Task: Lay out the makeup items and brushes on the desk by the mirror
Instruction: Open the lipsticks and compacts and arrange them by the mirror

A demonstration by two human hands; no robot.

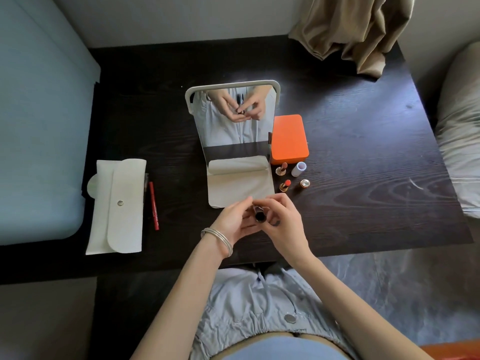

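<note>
A white-framed mirror [235, 118] stands on its cream base at the middle of the dark desk [363, 162]. Just in front of the base, both hands hold a small dark lipstick tube [259, 215] seen end-on. My left hand [232, 223], with silver bangles at the wrist, grips it from the left; my right hand [283, 222] pinches it from the right. Right of the mirror stand two uncapped lipsticks [282, 168] [285, 185], a white cap [298, 169] and a gold cap [304, 183].
An orange box [289, 137] sits right of the mirror. A cream snap pouch [118, 206] lies at the desk's left with a red lip pencil [153, 205] beside it. A tan curtain [350, 32] hangs over the back right corner. Bedding flanks both sides.
</note>
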